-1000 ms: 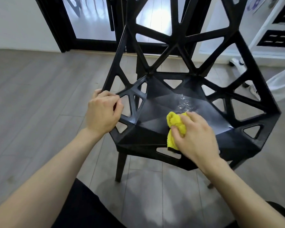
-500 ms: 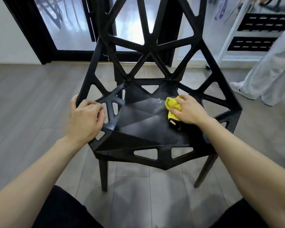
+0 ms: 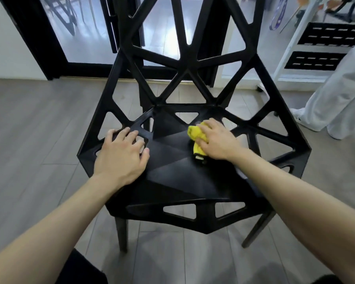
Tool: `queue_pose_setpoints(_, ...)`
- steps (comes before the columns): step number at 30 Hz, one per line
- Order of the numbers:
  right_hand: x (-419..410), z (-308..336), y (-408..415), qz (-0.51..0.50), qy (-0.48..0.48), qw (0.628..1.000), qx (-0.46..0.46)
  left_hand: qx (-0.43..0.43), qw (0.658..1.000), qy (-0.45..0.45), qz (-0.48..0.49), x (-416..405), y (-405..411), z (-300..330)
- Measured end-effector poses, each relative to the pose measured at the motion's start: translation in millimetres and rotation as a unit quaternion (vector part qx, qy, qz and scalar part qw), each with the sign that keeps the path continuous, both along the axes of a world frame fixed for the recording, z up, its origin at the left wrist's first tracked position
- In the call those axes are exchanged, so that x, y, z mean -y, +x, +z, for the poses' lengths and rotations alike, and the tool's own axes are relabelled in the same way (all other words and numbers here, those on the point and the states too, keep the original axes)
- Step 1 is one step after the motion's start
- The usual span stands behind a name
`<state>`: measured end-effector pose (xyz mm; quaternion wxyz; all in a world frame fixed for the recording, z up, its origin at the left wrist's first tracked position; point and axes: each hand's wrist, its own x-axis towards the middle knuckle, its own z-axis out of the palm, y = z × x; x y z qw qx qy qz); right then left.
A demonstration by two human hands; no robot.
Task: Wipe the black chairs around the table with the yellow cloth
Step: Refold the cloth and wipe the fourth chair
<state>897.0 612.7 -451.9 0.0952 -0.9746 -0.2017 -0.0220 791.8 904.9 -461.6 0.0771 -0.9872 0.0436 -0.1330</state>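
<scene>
The yellow cloth (image 3: pixel 197 138) lies bunched on the back right part of the seat of one black chair (image 3: pixel 172 181), which stands on the grey plank floor (image 3: pixel 29 140) facing the camera. The right hand (image 3: pixel 215 140) covers the cloth from the right, its fingers curled over the cloth and pressing it onto the seat; a yellow tail sticks out below the palm. The left hand (image 3: pixel 121 156) rests flat on the left side of the same chair, fingers spread and nearly straight over the openwork armrest, thumb touching the seat, gripping nothing. The two hands are well apart, with bare seat between them. Behind the chair is a black-framed glass door (image 3: pixel 86 37). At the right stands a white shelf unit (image 3: pixel 291 48), and beside it one leg in pale trousers (image 3: pixel 336 95) of a second person.
</scene>
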Motion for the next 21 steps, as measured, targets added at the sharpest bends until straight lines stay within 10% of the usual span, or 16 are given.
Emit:
queue_pose_setpoints(5, -14, 6, -77, 0.324, 0.108, 0.936, -0.085, -0.012, 1.0, 0.028, 0.007, 1, -3, 2)
queue_pose_setpoints(11, 1, -5, 53, -0.059, 0.006, 0.998, 0.02, -0.016, 0.999, 0.04, 0.016, 4, -5, 5)
queue_pose_setpoints(17, -26, 2, -42, 0.335, 0.095, 0.932, -0.106, -0.03, 0.998, 0.047, 0.022, 4, -7, 6)
queue_pose_setpoints(21, 12, -8, 71, 0.0, 0.02, 1.0, 0.001, -0.038, 0.998, 0.048, 0.03, 6, -7, 9)
